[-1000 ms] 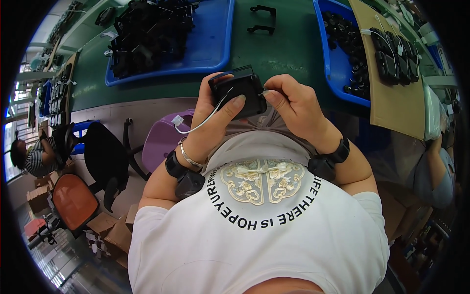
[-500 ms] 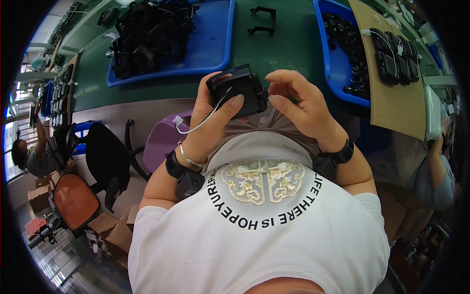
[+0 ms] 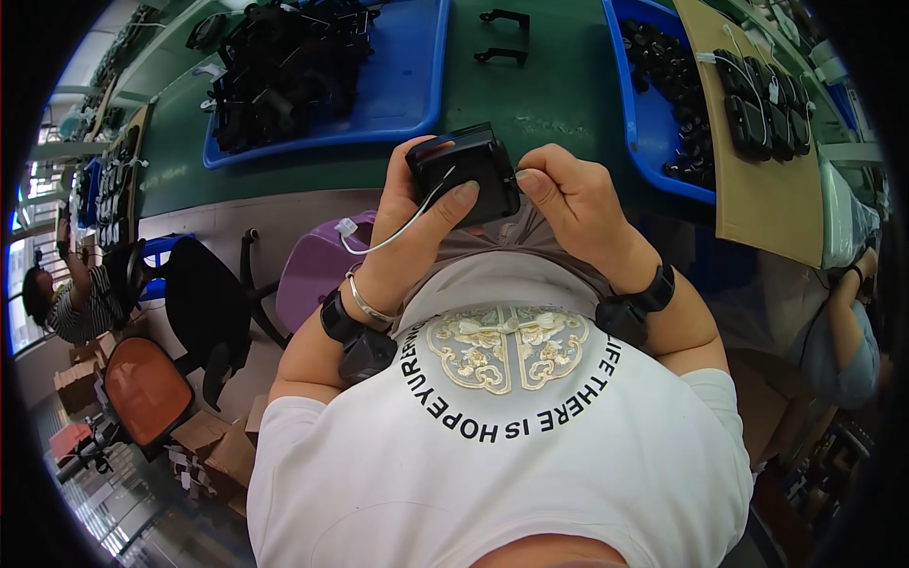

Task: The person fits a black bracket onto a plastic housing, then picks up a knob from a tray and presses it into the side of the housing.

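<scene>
My left hand (image 3: pixel 417 222) grips a black box-shaped plastic device (image 3: pixel 485 185) above my lap, thumb across its near face and fingers behind it. From the device a thin white cable (image 3: pixel 402 235) hangs past my left wrist, ending in a small white connector (image 3: pixel 347 227). My right hand (image 3: pixel 589 208) is at the device's right edge, thumb and index finger pressed together. Whatever lies in that pinch is too small or hidden to name.
A blue tray (image 3: pixel 402 133) holds a heap of black brackets (image 3: pixel 284 76). Another black bracket (image 3: pixel 504 55) lies on the green table (image 3: pixel 540 104). At right, small black parts fill a second blue tray (image 3: pixel 632 142) beside cardboard (image 3: pixel 757 213) bearing several cabled black devices (image 3: pixel 748 128). Other people are at both sides.
My right thumb and index finger, apart before, have closed together at the device's right edge. The device has turned slightly in my left hand.
</scene>
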Demonstrator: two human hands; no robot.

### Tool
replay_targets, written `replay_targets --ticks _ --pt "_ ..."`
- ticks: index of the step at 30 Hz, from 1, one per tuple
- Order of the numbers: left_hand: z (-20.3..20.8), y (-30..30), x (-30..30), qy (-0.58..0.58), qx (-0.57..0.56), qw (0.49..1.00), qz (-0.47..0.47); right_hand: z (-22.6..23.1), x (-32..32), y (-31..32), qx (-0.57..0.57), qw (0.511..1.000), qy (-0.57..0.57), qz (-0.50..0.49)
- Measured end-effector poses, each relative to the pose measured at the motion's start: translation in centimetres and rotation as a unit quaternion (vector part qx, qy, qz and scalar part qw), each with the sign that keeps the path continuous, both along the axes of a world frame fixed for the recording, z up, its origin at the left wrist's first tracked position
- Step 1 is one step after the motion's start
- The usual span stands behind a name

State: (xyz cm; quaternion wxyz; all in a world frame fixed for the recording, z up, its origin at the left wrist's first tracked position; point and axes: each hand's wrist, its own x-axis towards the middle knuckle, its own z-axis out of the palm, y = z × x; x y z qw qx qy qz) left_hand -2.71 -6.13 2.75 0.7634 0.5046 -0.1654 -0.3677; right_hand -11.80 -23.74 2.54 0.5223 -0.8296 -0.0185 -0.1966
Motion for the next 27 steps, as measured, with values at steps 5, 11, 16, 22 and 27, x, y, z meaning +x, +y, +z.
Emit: replay_targets --ticks 5,11,16,22,27 --pt "-0.2 0.0 0.1 0.009 0.000 1.000 -0.005 0.0 0.4 0.2 -0.007 1.000 -0.002 0.017" --pt "0.0 0.1 0.0 0.006 0.006 1.000 -0.007 0.4 0.3 0.1 -0.087 0.991 0.103 0.001" --pt "0.3 -0.1 -0.1 0.009 0.004 1.000 0.009 -0.4 0.4 0.4 0.009 1.000 -0.019 -0.006" --pt "0.0 0.0 -0.2 -0.022 0.006 1.000 0.017 -0.8 0.7 0.7 0.052 0.996 -0.073 -0.027" --pt "-0.8 -0.3 -0.4 -0.056 -0.008 0.998 0.022 -0.1 0.5 0.7 0.005 0.998 0.055 -0.023"
